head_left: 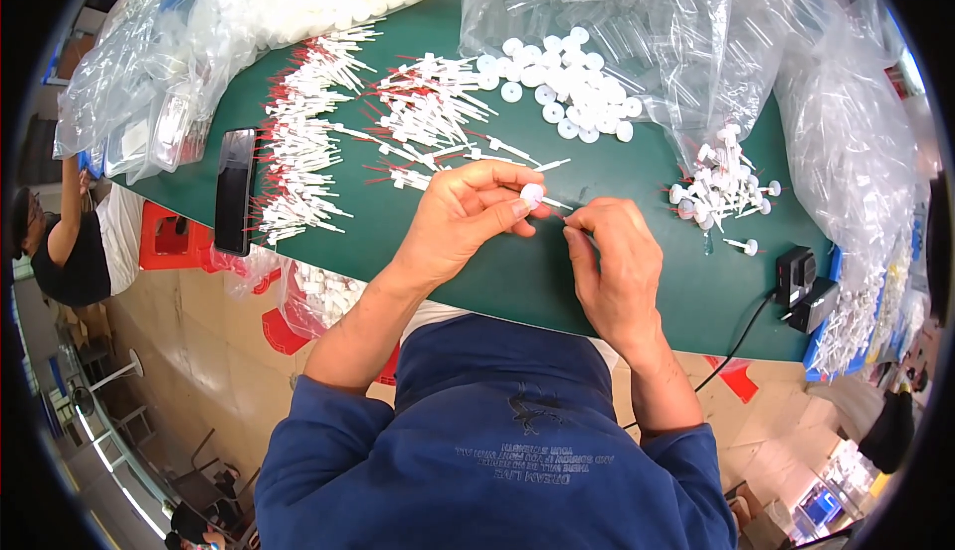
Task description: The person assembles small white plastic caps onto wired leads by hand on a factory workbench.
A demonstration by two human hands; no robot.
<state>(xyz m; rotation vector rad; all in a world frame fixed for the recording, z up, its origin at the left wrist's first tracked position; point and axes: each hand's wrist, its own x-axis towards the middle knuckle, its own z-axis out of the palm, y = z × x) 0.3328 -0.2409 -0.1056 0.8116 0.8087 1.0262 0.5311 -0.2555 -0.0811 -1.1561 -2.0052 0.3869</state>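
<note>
A small white round cap [531, 195] is pinched between thumb and fingertips of the left hand [466, 218], fingers curled shut around it. The right hand [615, 262] is closed in a pinch on a thin white tube [557, 204], whose tip is held against the cap; the two hands are nearly touching above the green surface [557, 281]. Just beyond the left hand, piles of white tubes with red tips [418, 112] are spread out, with more rows [298, 152] further to its left. A heap of loose white caps [562, 88] is seen beyond both hands. Assembled cap-and-tube pieces [718, 187] are piled beyond and to the right of the right hand. A black phone [235, 190] is lying well left of the left hand. Clear plastic bags [846, 142] are stacked along the far and right edges.
</note>
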